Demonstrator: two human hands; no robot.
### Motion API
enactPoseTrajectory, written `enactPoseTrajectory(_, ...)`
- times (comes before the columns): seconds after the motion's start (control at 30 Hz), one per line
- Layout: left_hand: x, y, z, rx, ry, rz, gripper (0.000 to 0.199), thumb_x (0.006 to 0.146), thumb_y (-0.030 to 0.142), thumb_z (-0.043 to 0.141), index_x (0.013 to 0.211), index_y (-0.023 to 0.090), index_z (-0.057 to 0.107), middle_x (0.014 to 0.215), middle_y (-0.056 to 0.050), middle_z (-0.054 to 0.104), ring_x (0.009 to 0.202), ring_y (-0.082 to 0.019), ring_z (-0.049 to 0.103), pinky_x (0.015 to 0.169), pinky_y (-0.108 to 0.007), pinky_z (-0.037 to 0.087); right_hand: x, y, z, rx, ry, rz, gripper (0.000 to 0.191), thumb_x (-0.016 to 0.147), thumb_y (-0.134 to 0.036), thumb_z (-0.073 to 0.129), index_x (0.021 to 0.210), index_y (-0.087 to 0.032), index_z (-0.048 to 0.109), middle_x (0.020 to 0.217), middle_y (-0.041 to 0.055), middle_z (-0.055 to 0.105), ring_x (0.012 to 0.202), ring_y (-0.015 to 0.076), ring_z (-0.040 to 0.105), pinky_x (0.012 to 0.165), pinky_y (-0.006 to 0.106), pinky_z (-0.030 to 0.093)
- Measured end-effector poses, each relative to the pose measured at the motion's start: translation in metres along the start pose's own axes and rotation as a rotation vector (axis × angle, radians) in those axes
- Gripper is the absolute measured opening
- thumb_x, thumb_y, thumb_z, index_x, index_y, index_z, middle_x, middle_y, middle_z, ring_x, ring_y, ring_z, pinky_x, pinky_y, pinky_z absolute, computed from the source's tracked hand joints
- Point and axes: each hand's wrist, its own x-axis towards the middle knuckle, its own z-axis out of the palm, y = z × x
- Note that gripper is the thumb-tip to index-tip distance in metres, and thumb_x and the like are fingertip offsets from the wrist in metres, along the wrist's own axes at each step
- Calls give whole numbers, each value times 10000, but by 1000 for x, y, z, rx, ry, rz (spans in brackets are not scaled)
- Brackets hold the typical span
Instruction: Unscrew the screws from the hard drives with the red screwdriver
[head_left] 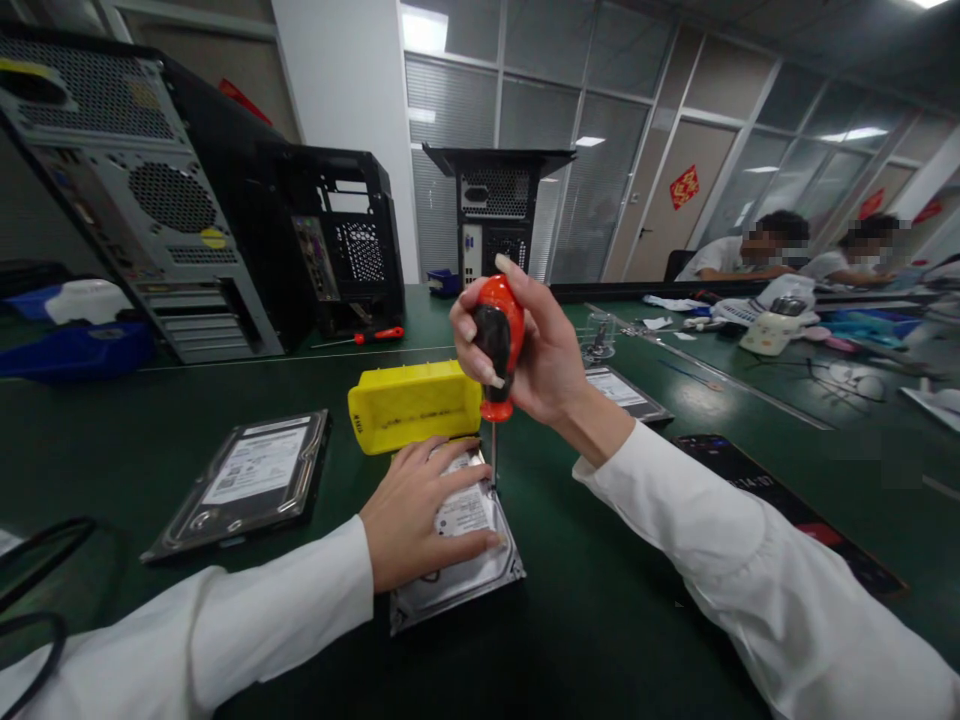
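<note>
My right hand [544, 345] is wrapped round the red and black handle of a screwdriver [496, 340]. The screwdriver stands nearly upright, its shaft running down to the right edge of a hard drive [457, 590]. Whether the tip sits in a screw is too small to tell. Across the drive's white label lies my left hand [420, 505], flat with fingers spread, pressing on its top and covering part of it. Just behind the drive is a yellow plastic bin [416, 400], tipped so its inside faces me.
Another hard drive [255, 470] lies at left, a third [626, 390] behind my right wrist. A second screwdriver [379, 335] rests near the computer cases [180, 200]. A phone [780, 500] lies at right, a blue bin [82, 350] at far left. Two people [750, 250] sit beyond.
</note>
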Motion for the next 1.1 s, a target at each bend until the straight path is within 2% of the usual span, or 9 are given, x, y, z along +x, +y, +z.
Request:
enactPoseTrajectory(0.1,0,-1,0,-11,-8,9,531,741,598,574,1163,276,576,1327,-95,463,1181,-347,394,960,-530,289,-1,-2,5,-21,-27,-3,204,845,-343,487,780,-153,520,728,-5,548,493,43,513,420,151,374)
enactPoseTrajectory(0.17,0,-2,1,-15,-14,8,526,737,614,568,1149,288,583,1332,-92,457,1180,-345,391,958,-531,285,-1,-4,7,-39,-38,14,181,835,-311,506,745,-156,485,690,-12,551,451,40,492,386,149,345)
enactPoseTrajectory(0.33,1,-2,0,-28,-10,3,505,722,613,586,1119,302,594,1317,-73,466,1172,-343,388,953,-526,285,-1,-8,6,-76,-9,60,169,813,-302,543,783,-199,413,534,-83,426,370,27,363,350,131,266)
enactPoseTrajectory(0.4,2,-2,0,-36,-11,6,497,719,604,595,1111,299,598,1301,-73,472,1158,-342,399,947,-523,290,-1,-8,4,-83,8,60,195,854,-386,458,827,-194,452,541,-75,402,382,26,341,370,136,266)
enactPoseTrajectory(0.47,2,-1,-1,-44,-11,11,494,716,594,606,1108,293,601,1283,-75,479,1147,-338,410,945,-518,293,-1,-8,1,-76,5,49,344,900,-447,298,848,-171,498,559,-53,400,400,32,350,387,147,281)
enactPoseTrajectory(0.57,0,0,-2,-55,-3,6,478,705,579,626,1090,296,613,1271,-72,474,1144,-333,420,945,-509,296,0,-8,-4,-58,-6,45,404,925,-393,198,801,-158,502,582,-33,424,423,44,395,397,154,319)
enactPoseTrajectory(0.83,-3,2,-1,-65,20,-11,462,681,573,651,1067,321,624,1279,-66,472,1151,-330,428,946,-516,294,-2,-12,-2,30,-84,18,193,821,-291,536,736,-149,437,708,-17,536,548,50,539,500,154,446)
enactPoseTrajectory(1.0,-4,1,0,-52,20,-12,485,689,598,633,1095,332,618,1296,-58,469,1166,-327,421,953,-511,299,-3,-12,0,61,-81,78,163,893,-297,405,793,-170,432,548,-68,411,394,23,367,382,117,311)
enactPoseTrajectory(1.1,-5,1,1,-49,11,-22,496,693,604,625,1108,332,612,1301,-52,472,1180,-327,413,965,-512,291,-2,-13,-1,35,-92,72,375,927,-420,231,941,-155,497,540,-52,404,400,37,367,398,139,326)
